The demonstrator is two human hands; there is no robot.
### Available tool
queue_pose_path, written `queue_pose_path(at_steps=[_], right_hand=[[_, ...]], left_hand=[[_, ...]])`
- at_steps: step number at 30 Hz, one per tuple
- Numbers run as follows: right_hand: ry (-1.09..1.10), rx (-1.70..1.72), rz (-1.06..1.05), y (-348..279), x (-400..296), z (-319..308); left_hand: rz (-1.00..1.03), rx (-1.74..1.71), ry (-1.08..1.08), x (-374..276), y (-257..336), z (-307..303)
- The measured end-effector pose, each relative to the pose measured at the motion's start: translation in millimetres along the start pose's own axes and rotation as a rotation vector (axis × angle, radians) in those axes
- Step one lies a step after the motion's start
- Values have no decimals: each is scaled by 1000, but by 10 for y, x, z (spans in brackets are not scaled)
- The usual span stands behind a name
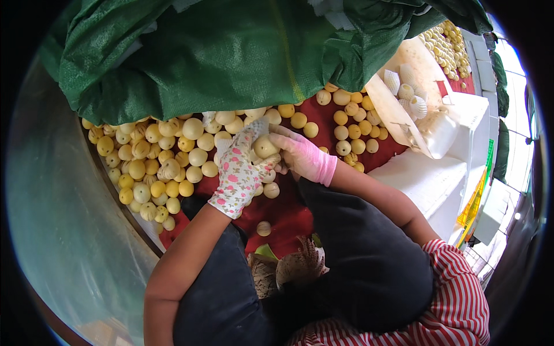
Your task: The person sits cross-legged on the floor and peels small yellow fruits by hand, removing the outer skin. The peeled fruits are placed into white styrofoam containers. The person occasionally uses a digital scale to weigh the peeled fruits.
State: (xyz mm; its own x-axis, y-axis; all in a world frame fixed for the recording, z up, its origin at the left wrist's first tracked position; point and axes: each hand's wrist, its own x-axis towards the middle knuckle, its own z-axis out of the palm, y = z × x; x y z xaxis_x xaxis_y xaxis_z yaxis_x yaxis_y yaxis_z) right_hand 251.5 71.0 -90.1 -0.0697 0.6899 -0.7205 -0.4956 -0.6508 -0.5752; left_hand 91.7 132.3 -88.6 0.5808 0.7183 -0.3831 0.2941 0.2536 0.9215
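Note:
My left hand (242,173), in a white floral glove, holds a pale yellow round fruit (264,147) together with a white foam net sleeve (259,126). On the fruit's right side is my right hand (298,151), in a pinkish-white glove, its fingers against the fruit; how firmly they grip it is partly hidden. Many yellow and cream round fruits (198,157), some with brown stripes, lie on a red cloth (277,216) left of and beyond my hands. One striped fruit (263,228) sits alone between my legs.
A green woven sheet (216,65) bulges across the far side. At right stand white foam boxes (424,177) and a pale open container (389,110) with several net-sleeved fruits (418,107). More fruits (446,47) lie at the far right. Translucent plastic sheeting (65,207) borders the left.

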Motion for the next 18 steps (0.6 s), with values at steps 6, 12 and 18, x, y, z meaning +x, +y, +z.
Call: queue_pose_path(at_steps=[6, 12, 18], right_hand=[[-65, 87, 83, 19, 69, -225], [-426, 386, 100, 208, -10, -375], [-151, -344, -185, 38, -37, -259]], left_hand=[[-214, -158, -112, 20, -5, -56], [-379, -638, -371, -60, 4, -273], [-310, -338, -236, -42, -66, -209]])
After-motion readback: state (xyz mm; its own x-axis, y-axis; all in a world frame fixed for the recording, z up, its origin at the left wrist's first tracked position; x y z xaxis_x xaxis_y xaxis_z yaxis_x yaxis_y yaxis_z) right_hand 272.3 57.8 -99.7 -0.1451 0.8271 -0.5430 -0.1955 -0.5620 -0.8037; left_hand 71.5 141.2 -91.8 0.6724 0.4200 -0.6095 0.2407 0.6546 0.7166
